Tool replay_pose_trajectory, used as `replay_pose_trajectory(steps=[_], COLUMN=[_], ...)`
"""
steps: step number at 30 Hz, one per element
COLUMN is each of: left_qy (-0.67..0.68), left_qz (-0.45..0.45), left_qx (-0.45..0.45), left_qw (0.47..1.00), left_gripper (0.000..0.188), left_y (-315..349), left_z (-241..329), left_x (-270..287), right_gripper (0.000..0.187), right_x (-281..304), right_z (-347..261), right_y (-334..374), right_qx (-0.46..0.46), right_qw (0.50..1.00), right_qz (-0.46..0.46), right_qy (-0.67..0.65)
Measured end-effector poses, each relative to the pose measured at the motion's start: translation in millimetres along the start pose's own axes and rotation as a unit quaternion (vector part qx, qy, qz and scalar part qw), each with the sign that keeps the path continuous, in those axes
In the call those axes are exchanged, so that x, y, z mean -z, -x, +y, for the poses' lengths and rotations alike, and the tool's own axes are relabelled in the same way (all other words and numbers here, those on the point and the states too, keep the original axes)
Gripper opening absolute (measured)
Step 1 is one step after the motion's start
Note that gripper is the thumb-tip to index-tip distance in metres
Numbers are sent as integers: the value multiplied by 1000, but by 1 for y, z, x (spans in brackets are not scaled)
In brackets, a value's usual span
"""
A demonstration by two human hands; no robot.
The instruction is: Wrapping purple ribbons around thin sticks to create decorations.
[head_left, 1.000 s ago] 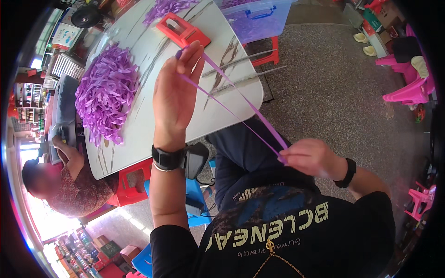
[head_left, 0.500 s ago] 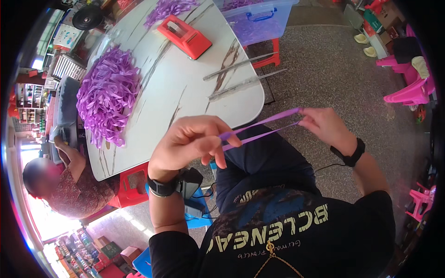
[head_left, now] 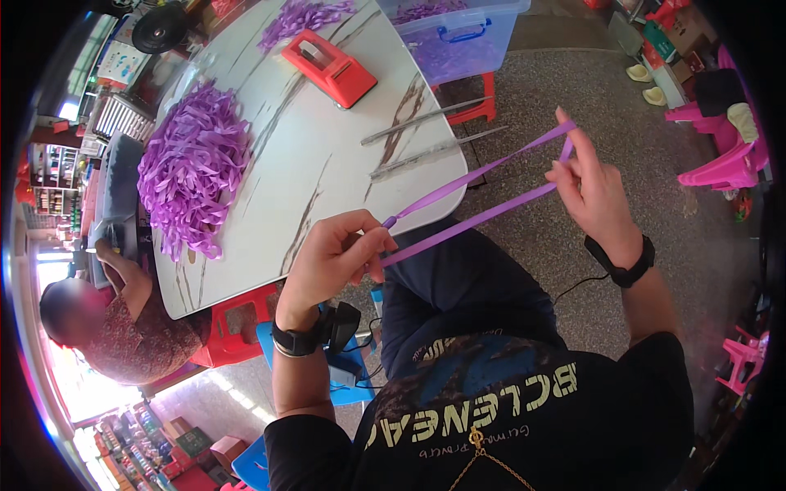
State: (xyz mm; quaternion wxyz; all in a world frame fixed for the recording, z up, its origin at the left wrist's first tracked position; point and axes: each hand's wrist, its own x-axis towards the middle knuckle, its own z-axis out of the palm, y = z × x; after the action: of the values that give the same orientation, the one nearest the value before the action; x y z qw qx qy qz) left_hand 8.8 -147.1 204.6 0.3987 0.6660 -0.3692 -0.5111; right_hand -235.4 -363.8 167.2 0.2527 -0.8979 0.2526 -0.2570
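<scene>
A purple ribbon loop (head_left: 483, 215) is stretched between my two hands, in front of my lap and past the table's near corner. My left hand (head_left: 340, 254) is closed on one end, its thumb and fingers pinching the ribbon near a small dark purple bit. At the other end, the band runs round the raised index finger of my right hand (head_left: 596, 188), with the thumb and other fingers bent near it. A big heap of purple ribbon loops (head_left: 195, 168) lies at the left of the marbled white table (head_left: 286, 196). Farther back is a smaller ribbon pile (head_left: 303, 18).
A red tape dispenser (head_left: 332, 69) stands on the table. Two thin grey strips (head_left: 438, 151) stick out over its right edge. Behind it, a clear plastic bin (head_left: 458, 45) rests on a red stool (head_left: 475, 98). Another person (head_left: 123, 331) sits at the left.
My right hand has moved up and turned, its index finger now raised inside the loop. The ribbon has opened into a wider, longer loop. My left hand has shifted slightly and closed more tightly.
</scene>
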Motion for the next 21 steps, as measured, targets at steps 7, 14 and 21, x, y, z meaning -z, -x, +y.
replay_pose_trajectory(steps=[7,14,21], left_qy=[29,-40,-324], left_qz=[28,104,195], left_qx=[-95,-197,-415], left_qw=[995,974,828], left_gripper=[14,10,13], left_y=[1,-2,-3], left_z=[0,4,33], left_x=[-6,-21,-42], right_gripper=[58,66,81], right_x=[5,10,5], right_z=[-8,-15,-29], right_y=[-4,-4,-7], right_qx=[3,17,61], right_qw=[996,996,963], right_qz=[36,70,203], right_qy=[-78,-55,-167])
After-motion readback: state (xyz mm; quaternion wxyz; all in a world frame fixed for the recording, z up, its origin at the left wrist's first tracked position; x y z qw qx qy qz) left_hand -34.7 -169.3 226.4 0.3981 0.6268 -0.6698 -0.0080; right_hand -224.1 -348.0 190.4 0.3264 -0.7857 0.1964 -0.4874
